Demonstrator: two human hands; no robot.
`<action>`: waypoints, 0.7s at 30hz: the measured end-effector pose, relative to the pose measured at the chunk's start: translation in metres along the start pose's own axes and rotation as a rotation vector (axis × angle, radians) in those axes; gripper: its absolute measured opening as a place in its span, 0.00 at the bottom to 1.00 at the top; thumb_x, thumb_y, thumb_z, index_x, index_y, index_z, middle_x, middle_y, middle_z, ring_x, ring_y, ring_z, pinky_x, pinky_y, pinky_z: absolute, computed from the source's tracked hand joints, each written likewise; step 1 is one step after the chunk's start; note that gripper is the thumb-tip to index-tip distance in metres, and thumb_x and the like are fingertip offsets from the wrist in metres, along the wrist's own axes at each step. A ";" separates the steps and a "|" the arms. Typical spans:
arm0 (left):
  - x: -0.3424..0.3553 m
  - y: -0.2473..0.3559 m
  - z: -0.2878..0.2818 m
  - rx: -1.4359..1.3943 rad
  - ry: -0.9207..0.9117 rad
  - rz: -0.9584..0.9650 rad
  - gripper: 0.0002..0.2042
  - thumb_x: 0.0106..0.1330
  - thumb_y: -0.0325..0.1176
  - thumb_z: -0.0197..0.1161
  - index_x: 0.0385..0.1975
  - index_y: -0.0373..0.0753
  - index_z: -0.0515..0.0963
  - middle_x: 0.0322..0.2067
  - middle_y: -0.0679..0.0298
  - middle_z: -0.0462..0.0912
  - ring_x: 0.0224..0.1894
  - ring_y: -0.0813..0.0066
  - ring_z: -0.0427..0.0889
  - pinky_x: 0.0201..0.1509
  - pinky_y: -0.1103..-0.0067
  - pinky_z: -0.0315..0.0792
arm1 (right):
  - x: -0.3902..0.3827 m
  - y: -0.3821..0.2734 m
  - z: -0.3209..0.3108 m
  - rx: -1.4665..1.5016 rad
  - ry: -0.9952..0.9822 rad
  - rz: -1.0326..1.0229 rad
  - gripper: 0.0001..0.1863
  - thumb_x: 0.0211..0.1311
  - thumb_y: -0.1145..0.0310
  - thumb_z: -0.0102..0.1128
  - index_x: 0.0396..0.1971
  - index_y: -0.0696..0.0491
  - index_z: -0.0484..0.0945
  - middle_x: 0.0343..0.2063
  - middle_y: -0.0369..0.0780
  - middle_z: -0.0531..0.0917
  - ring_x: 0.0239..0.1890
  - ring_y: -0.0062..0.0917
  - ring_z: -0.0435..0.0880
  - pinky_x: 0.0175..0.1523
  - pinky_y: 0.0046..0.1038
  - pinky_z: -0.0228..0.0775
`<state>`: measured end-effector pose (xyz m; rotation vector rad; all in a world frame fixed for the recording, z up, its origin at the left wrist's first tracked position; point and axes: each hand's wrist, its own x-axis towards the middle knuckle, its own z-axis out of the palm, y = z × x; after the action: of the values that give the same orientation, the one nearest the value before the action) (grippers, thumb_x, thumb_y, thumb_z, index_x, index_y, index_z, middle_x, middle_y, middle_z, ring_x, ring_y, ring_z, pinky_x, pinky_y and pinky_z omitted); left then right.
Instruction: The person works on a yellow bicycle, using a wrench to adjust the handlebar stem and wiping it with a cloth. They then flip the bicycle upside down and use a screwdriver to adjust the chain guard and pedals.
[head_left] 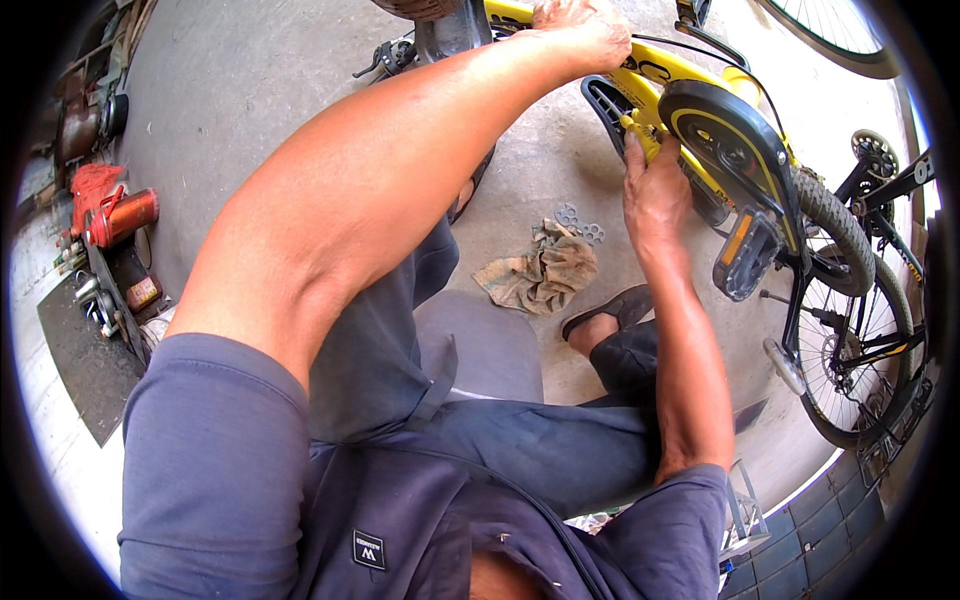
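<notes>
A small yellow bicycle [655, 65] lies before me at the upper right, with a black chain guard [722, 128] and a black pedal [748, 252]. My left hand [585, 32] reaches across the top and is closed round the bicycle's yellow frame tube; its fingertips are partly hidden. My right hand [657, 195] is below the chain guard, thumb and fingers closed on a short yellow tube-like part [641, 137]. Whether that part belongs to the frame or is a separate tool, I cannot tell. Another black pedal [606, 108] shows beside it.
A crumpled brown rag [548, 268] and a flat metal wrench with holes [580, 224] lie on the concrete floor between my feet. Another bicycle [850, 345] stands at the right. To the left are an orange-red cylinder [124, 217] and a dark board [88, 345].
</notes>
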<state>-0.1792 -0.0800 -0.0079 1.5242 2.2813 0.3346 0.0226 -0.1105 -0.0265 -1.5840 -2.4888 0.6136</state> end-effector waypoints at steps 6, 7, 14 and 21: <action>-0.006 0.001 -0.011 -0.008 -0.080 0.035 0.15 0.61 0.35 0.51 0.40 0.36 0.81 0.46 0.45 0.79 0.52 0.45 0.76 0.54 0.57 0.71 | 0.001 0.000 0.003 0.094 0.008 -0.037 0.23 0.64 0.58 0.52 0.53 0.57 0.65 0.30 0.58 0.81 0.37 0.55 0.81 0.41 0.51 0.70; -0.003 0.000 -0.008 -0.010 -0.041 0.029 0.15 0.62 0.35 0.50 0.40 0.36 0.81 0.46 0.45 0.79 0.51 0.45 0.76 0.54 0.57 0.72 | 0.001 0.000 0.003 0.094 0.007 -0.032 0.23 0.64 0.58 0.52 0.53 0.57 0.65 0.30 0.58 0.81 0.37 0.55 0.81 0.42 0.51 0.70; -0.003 -0.003 0.002 -0.054 0.083 0.018 0.15 0.63 0.36 0.50 0.37 0.35 0.82 0.40 0.45 0.81 0.46 0.44 0.80 0.49 0.57 0.74 | -0.001 0.004 0.004 0.076 -0.010 0.014 0.22 0.64 0.58 0.51 0.52 0.57 0.69 0.30 0.58 0.81 0.37 0.55 0.81 0.43 0.49 0.70; -0.003 -0.004 0.000 0.047 0.061 0.049 0.13 0.60 0.34 0.53 0.35 0.37 0.83 0.39 0.46 0.82 0.44 0.47 0.82 0.47 0.59 0.76 | 0.001 0.006 0.004 0.137 0.075 0.028 0.21 0.64 0.58 0.52 0.52 0.54 0.72 0.31 0.55 0.82 0.38 0.53 0.81 0.44 0.47 0.71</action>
<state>-0.1818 -0.0841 -0.0086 1.6167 2.3161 0.3477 0.0264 -0.1081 -0.0324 -1.5646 -2.3214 0.6995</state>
